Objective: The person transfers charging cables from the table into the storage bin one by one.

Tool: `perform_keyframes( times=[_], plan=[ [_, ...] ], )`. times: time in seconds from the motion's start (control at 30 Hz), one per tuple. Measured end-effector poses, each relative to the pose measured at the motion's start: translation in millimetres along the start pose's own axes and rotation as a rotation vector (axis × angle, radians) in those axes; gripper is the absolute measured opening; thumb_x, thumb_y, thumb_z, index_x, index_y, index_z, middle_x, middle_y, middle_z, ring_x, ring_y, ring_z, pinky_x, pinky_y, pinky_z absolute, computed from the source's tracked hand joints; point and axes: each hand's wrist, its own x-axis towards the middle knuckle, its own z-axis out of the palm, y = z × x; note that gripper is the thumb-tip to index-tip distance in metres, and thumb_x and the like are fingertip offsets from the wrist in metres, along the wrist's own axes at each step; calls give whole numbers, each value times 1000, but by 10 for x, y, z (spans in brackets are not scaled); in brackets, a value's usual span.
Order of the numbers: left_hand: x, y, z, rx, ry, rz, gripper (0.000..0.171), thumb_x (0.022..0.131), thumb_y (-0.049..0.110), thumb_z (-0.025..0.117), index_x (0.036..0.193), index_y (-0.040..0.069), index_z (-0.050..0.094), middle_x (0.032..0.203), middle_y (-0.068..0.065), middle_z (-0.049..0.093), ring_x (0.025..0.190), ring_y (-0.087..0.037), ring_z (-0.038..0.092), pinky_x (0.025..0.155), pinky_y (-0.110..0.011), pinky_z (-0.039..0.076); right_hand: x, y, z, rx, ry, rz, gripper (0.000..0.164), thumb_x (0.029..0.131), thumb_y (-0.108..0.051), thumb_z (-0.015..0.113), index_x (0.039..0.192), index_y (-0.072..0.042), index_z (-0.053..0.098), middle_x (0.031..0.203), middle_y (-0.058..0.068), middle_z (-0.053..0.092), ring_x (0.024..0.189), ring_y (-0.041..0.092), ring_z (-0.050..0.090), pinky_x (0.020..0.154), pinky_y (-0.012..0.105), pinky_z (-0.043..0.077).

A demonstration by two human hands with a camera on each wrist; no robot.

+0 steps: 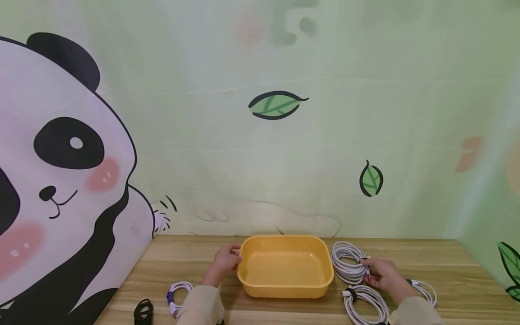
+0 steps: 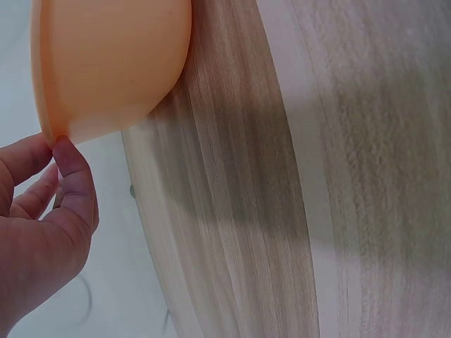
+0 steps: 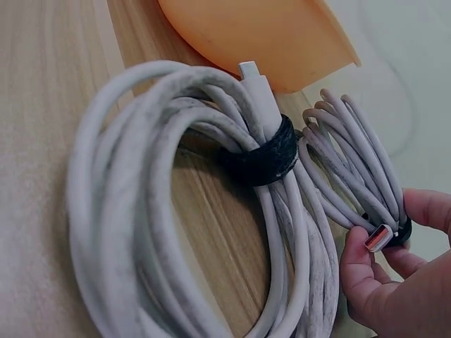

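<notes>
In the middle of the table stands a yellow plastic basin (image 1: 284,292) with nothing visible inside. My left hand (image 1: 225,262) is at its left side; in the left wrist view the thumb and fingers pinch the basin's rim (image 2: 44,84). To the right of the basin my right hand (image 1: 383,276) pinches a coiled white cable (image 1: 347,266) by its black strap, beside a USB plug (image 3: 379,238). Nearer the front lies a second coiled white cable (image 1: 367,301), wrapped with a black strap (image 3: 262,158).
Behind my right wrist a smaller white cable (image 1: 429,293) lies partly hidden. At the left are a white cable with a blue strap (image 1: 170,298) and a black cable bundle (image 1: 144,311). A panda-printed backdrop (image 1: 227,171) rises behind the wooden table (image 1: 455,271).
</notes>
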Motion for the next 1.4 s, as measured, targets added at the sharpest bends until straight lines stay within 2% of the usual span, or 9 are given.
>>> perform_keyframes(
  times=[0.27, 0.5, 0.97, 1.2, 1.4],
  plan=[
    [-34, 5, 1, -9, 3, 0, 38, 77, -8, 52, 114, -13, 46, 84, -13, 50, 67, -15, 50, 57, -28, 50, -42, -6, -17, -23, 9, -59, 17, 77, -3, 57, 65, -14, 52, 55, -3, 56, 51, 10, 53, 52, 21, 48],
    [-31, -3, 2, -16, 4, -3, 38, 77, -8, 52, 114, -13, 46, 84, -13, 49, 68, -15, 49, 57, -28, 50, -57, -9, -63, -28, -25, -104, 16, 76, -3, 58, 70, -17, 55, 55, -5, 58, 50, 9, 55, 51, 20, 48],
    [-10, -12, -2, -9, -16, -9, 35, 78, -7, 51, 113, -12, 48, 83, -9, 47, 69, -16, 49, 58, -26, 49, -131, -80, -107, 25, -41, -93, 19, 79, -3, 54, 72, -20, 53, 57, -5, 59, 53, 9, 57, 53, 22, 50],
    [4, -14, -1, -3, -14, -7, 35, 78, -6, 51, 113, -12, 50, 84, -10, 49, 69, -15, 48, 58, -26, 48, -136, -91, -129, 60, -93, -98, 15, 79, -4, 57, 75, -18, 52, 61, -4, 61, 58, 10, 58, 57, 27, 51],
    [10, -26, 1, 1, -20, -1, 34, 78, -6, 51, 112, -11, 51, 82, -9, 49, 68, -15, 49, 58, -26, 48, -124, -100, -112, 28, -128, -128, 15, 81, -5, 53, 79, -19, 49, 62, -5, 58, 59, 10, 55, 57, 25, 50]
  ],
)
